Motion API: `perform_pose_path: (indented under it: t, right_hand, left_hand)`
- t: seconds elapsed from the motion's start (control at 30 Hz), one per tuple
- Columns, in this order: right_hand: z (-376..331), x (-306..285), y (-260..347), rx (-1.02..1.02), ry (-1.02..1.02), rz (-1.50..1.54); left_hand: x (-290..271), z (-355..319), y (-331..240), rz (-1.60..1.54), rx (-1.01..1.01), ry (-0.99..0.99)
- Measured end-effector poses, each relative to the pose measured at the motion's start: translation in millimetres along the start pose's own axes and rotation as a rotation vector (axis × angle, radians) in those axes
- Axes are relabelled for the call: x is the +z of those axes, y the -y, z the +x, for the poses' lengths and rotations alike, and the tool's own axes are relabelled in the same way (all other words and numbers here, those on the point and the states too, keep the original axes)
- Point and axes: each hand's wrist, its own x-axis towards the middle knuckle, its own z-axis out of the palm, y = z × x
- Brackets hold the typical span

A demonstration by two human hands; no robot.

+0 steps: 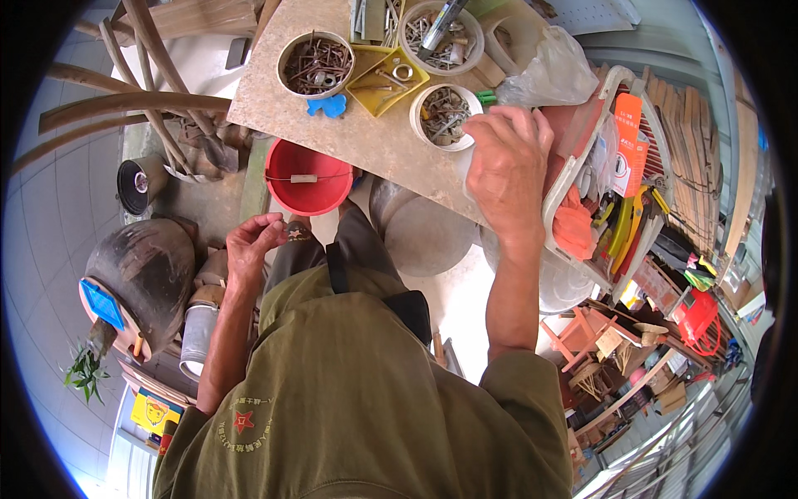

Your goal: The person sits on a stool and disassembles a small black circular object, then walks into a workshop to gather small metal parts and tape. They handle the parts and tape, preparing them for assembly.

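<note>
My left hand (253,243) is raised beside my left knee, near the red bucket (309,185). Its thumb and fingers are pinched together; whatever they hold is too small to name. Over the table's right part, my right hand (509,166) has its fingers curled downward, fingertips partly hidden, beside a small white tub (421,135) of screws and nails (445,115). Farther back stands a larger clear tub (476,62) of hardware, a dark marker-like tube lying across it. Left of them are a yellow tray (371,101) with a few metal pieces and a round tub (287,81) of rusty nails.
A blue piece (327,106) lies on the table (274,106). Right of my hand are a plastic bag (553,71) and a crate (554,195) with yellow-handled tools. Wooden-handled tools (137,101) lean at the far left, above a dark round pot (137,270).
</note>
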Motion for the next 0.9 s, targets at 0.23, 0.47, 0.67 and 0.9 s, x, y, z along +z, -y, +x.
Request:
perform_pose_path:
  t: [0.23,0.47,0.67,0.9]
  right_hand:
    - [-7,21,10,-0.097,0.122,0.033]
    - [-6,23,14,-0.088,0.147,-0.012]
    - [-11,10,11,-0.041,0.197,-0.061]
    - [-6,26,11,-0.048,0.215,-0.075]
  left_hand:
    - [0,1,0,0.009,-0.006,-0.002]
    - [-2,4,3,-0.005,-0.004,0.001]
    - [1,5,5,-0.005,-0.026,-0.014]
    - [1,10,9,0.009,-0.025,0.007]
